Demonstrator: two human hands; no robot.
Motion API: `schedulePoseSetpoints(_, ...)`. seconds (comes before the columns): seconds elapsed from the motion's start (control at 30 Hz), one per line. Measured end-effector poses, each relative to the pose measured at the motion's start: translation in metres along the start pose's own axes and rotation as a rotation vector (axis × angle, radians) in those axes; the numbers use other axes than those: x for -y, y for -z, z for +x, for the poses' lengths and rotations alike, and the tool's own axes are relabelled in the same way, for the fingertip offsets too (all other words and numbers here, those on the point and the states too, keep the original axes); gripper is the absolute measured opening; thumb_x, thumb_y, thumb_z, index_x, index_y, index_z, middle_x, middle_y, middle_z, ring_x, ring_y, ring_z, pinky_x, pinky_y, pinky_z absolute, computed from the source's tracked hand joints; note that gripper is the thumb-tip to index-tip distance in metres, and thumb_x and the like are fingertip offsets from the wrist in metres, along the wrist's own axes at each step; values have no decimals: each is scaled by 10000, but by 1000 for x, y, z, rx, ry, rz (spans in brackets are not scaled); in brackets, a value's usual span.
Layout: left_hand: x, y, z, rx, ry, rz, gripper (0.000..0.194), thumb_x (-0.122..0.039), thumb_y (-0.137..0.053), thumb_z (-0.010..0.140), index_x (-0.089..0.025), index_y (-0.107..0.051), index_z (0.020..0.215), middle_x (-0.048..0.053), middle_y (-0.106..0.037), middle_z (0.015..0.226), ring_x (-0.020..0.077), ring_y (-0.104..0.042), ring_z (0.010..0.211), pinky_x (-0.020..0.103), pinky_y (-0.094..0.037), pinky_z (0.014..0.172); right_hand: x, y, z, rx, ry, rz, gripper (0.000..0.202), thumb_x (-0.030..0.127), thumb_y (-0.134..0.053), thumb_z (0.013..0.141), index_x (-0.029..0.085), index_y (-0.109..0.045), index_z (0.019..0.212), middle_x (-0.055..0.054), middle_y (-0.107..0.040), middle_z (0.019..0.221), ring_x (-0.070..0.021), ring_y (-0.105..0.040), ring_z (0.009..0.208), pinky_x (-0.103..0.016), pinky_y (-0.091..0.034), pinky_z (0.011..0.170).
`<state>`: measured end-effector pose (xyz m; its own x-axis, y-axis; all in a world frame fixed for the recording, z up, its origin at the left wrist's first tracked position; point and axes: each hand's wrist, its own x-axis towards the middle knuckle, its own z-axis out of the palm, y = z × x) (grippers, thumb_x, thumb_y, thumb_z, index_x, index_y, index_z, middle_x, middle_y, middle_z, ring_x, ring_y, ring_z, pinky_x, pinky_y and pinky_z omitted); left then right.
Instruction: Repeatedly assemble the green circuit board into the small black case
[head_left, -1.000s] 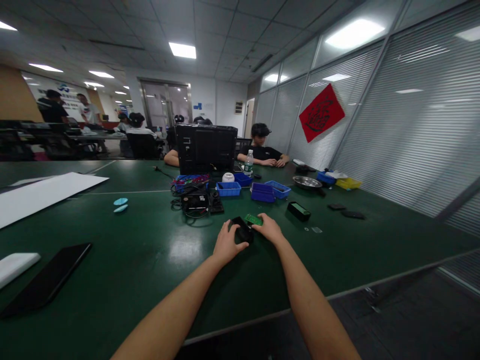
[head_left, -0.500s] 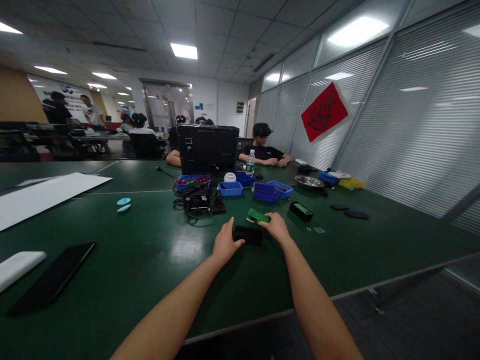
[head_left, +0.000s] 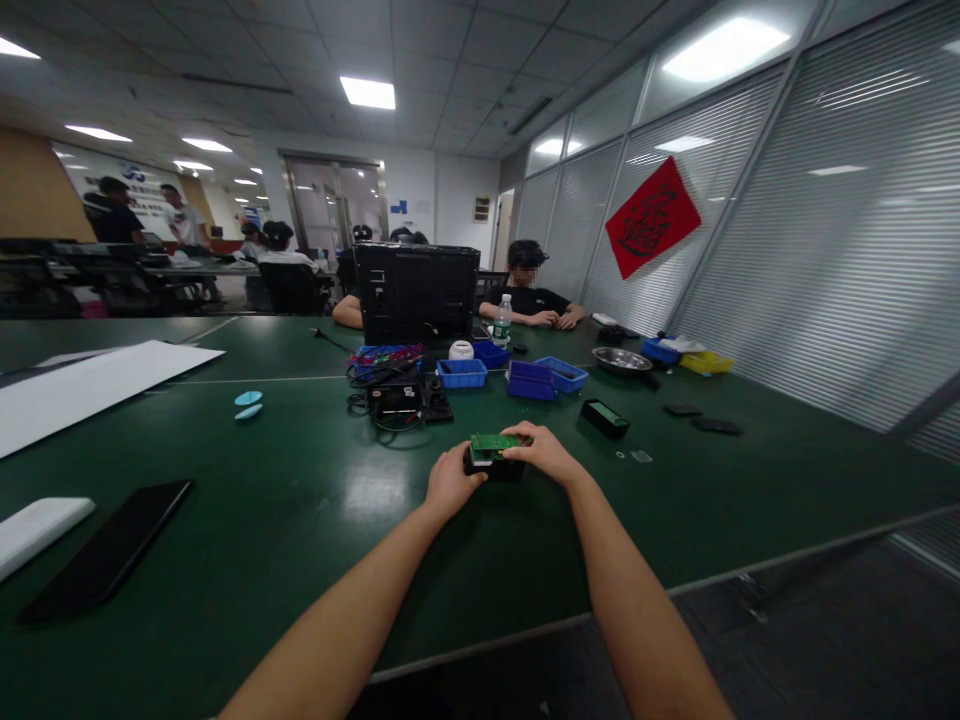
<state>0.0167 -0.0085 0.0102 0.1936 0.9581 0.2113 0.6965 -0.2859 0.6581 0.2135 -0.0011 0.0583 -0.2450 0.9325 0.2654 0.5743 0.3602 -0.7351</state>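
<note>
- The left grip is part-closed round the left end of the open black case, thumb on the near side, fingers along the far left.
- The right grip is nearly closed, thumb and fingers pinching the right end of the green circuit board.
- The board reaches leftward from the right grip, over the case and toward the left fingers; whether it touches the case is too small to tell.
- A white part shows just under the board's left end, near the left thumb.
- The case sits low between both hands, at the desk.
- To the right of the right grip, apart from it, stands a second black case with a green panel on top.
- Near that case lie a small ring and a clear square piece.
- Beyond the hands stands a dark blue tray.
</note>
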Motion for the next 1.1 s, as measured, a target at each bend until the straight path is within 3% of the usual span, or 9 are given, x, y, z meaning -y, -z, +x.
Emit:
schedulePoseSetpoints(0.23, -1, 0, 0, 5, 39, 3, 596, -271, -666, 646, -217, -460, 1203, 46, -597, 1078, 194, -521, 1011, 282, -366, 869, -1, -4, 1, -14, -5, -73, 366, 331, -678, 613, 176, -657, 944, -15, -529, 799, -136, -487, 725, -262, -390, 678)
schedulePoseSetpoints(0.6, 4, -2, 2, -23, 25, -9, 607, -255, -644, 659, -213, -435, 1228, 48, -583, 1106, 189, -525, 994, 284, -373, 873, -5, -2, 1, 48, -72, -74, 431, 314, -675, 616, 151, -628, 1012, -58, -606, 932, -162, -531, 819, -299, -411, 762)
schedulePoseSetpoints(0.8, 5, -3, 2, -54, 26, -53, 596, -211, -621, 665, -213, -424, 1227, 46, -562, 1134, 169, -542, 960, 273, -376, 876, -9, -16, 2, 128, -38, -200, 509, 355, -697, 593, 171, -598, 1057, -69, -603, 1022, -198, -537, 942, -302, -387, 831)
schedulePoseSetpoints(0.87, 6, -3, 2, -61, 26, -71, 573, -211, -605, 675, -210, -429, 1220, 46, -562, 1133, 158, -552, 925, 269, -384, 863, -11, -19, 4, 80, -123, -296, 492, 385, -698, 587, 179, -601, 1023, -64, -609, 1003, -200, -550, 914, -290, -399, 797)
schedulePoseSetpoints(0.97, 6, -3, 2, -61, 29, -87, 541, -230, -586, 693, -205, -433, 1211, 42, -567, 1125, 144, -558, 877, 266, -396, 840, -16, -14, 5, -88, -370, -447, 519, 485, -646, 623, 186, -576, 1041, -88, -595, 1031, -223, -553, 921, -297, -412, 752)
schedulePoseSetpoints(1.1, 6, 0, 1, -41, 33, -78, 493, -242, -574, 710, -213, -454, 1187, 34, -570, 1123, 140, -552, 888, 259, -395, 832, -26, 4, 6, -243, -633, -543, 580, 605, -416, 750, 169, -537, 1113, -143, -555, 1102, -271, -525, 1002, -344, -417, 750)
